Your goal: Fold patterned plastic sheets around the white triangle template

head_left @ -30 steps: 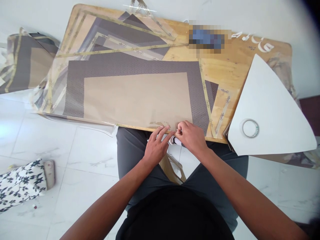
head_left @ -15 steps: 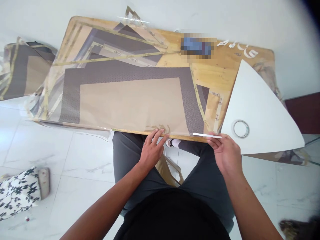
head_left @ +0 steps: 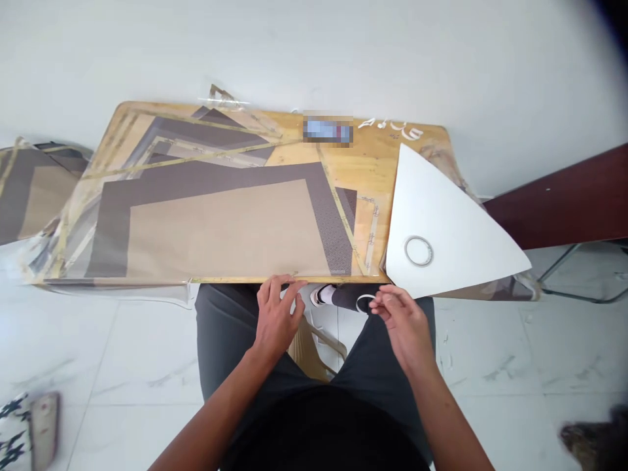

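My left hand (head_left: 280, 313) is at the table's front edge, its fingertips on the near rim of a brown-and-beige sheet (head_left: 223, 229) under clear plastic. Its fingers are apart and hold nothing visible. Over the gap between my knees, my right hand (head_left: 402, 320) pinches a thin white strip (head_left: 360, 298) that curls into a loop. Just beyond that hand lies a white fan-shaped sheet (head_left: 441, 209). A roll of tape (head_left: 418, 251) rests flat on it.
Several offcuts of white strip (head_left: 412, 134) lie at the back of the wooden table (head_left: 366, 160), beside a blurred-out object (head_left: 328, 131). More patterned sheets overlap at the back left. A dark red panel (head_left: 564, 196) stands at the right. White scraps dot the tiled floor.
The white strip, straight along the table edge before, is now curled into a loop. My right hand has drawn back from the edge toward me. The camera view has shifted too.
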The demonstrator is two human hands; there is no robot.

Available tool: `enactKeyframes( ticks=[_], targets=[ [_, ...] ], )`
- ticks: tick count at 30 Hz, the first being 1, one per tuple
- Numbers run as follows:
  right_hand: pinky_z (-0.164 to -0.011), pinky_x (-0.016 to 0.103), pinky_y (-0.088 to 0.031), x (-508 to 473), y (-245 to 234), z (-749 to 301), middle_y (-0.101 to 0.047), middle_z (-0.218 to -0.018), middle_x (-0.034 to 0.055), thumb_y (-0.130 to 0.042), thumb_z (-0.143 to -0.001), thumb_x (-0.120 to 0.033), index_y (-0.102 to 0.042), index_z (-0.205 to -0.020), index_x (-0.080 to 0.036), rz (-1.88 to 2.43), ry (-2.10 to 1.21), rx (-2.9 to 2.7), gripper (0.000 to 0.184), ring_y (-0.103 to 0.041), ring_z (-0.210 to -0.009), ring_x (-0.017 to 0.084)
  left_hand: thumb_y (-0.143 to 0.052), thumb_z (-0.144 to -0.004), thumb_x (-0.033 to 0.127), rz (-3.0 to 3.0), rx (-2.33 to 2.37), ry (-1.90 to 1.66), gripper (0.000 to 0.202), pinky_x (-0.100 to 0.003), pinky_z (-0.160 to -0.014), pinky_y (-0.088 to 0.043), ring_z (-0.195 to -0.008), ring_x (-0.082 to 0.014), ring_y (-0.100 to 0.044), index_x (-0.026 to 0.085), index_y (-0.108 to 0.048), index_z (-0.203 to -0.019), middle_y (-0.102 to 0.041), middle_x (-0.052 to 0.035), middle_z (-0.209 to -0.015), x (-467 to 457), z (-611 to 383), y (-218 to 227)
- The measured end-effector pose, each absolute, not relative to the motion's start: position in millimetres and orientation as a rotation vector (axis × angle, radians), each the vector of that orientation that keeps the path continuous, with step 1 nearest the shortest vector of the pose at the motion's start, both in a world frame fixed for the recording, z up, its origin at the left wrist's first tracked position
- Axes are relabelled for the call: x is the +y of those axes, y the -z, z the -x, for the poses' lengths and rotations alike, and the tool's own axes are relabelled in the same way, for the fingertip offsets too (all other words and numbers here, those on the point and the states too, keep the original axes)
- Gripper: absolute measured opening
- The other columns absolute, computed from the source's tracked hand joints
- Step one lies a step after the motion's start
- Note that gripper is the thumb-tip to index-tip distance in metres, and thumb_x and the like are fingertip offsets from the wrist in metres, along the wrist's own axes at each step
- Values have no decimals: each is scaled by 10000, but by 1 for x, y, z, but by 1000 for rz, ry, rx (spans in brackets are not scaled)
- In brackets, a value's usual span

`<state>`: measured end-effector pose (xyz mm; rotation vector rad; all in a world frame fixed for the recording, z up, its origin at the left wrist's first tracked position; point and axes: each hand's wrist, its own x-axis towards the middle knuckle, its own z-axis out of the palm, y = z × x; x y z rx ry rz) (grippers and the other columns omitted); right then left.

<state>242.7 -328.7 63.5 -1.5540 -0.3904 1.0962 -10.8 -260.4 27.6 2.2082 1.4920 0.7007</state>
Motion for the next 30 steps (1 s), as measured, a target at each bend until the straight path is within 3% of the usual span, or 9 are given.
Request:
enactKeyframes(
  ticks=[6, 11, 15, 18, 21, 24, 27, 30],
  targets=[
    [-769, 369, -651, -314, -64, -221, -811, -957, 80, -885, -814, -561, -772, -1030, -218, 1486, -1272, -564, 420, -758, -827, 222, -573, -1082, 347, -1575, 1059, -587, 379, -377, -1019, -567, -1112, -226, -700, 278, -681, -1439, -743, -82, -1272, -263, -42, -53],
    [-818, 391, -669, -307, -63, -222, -818, -1133, 97, -778, -919, -563, -764, -1238, -237, 1560, -1247, -749, 457, -782, -914, 249, -676, -1011, 446, -1225, 1062, -616, 309, -353, -964, -601, -1051, -252, -757, 242, -829, -1185, -808, -79, -1184, -257, -61, -52],
    [-1047, 445, -617, -306, -55, -223, -774, -1319, 71, -565, -1062, -461, -761, -1352, -302, 1677, -1018, -1209, 384, -754, -1166, 273, -712, -961, 536, -1121, 1179, -737, 375, -359, -901, -635, -1053, -257, -748, 227, -847, -1124, -763, -102, -1199, -249, -65, -43],
    [-1144, 429, -552, -300, -51, -217, -711, -1441, 59, -549, -1077, -407, -726, -1418, -324, 1668, -809, -1477, 393, -686, -1312, 271, -766, -901, 578, -953, 1204, -810, 457, -351, -843, -640, -939, -240, -758, 187, -820, -1132, -761, -88, -1013, -241, -70, -40],
    [-1011, 360, -607, -288, -45, -211, -766, -1278, 66, -581, -1072, -421, -726, -1402, -312, 1701, -758, -1496, 376, -745, -1153, 243, -850, -822, 560, -756, 1179, -864, 465, -328, -809, -625, -830, -211, -742, 178, -771, -1075, -748, -44, -863, -233, -75, -43],
    [-902, 315, -614, -274, -37, -211, -774, -1140, 67, -579, -1074, -449, -776, -1260, -280, 1696, -825, -1439, 320, -760, -1015, 224, -880, -799, 533, -645, 1128, -874, 417, -340, -905, -614, -894, -204, -736, 174, -749, -966, -758, -52, -922, -228, -75, -47],
    [-886, 315, -596, -264, -28, -216, -768, -1111, 73, -571, -1069, -475, -803, -1142, -271, 1672, -880, -1435, 317, -750, -1003, 232, -886, -786, 561, -670, 1120, -832, 446, -354, -976, -595, -950, -216, -735, 170, -774, -970, -767, -63, -954, -224, -69, -46],
    [-899, 320, -573, -258, -26, -223, -778, -1095, 69, -521, -1083, -476, -823, -1135, -285, 1626, -983, -1484, 361, -745, -1025, 237, -865, -763, 651, -752, 1166, -797, 546, -394, -999, -597, -987, -253, -740, 166, -801, -1007, -781, -85, -977, -220, -60, -41]
  ],
)
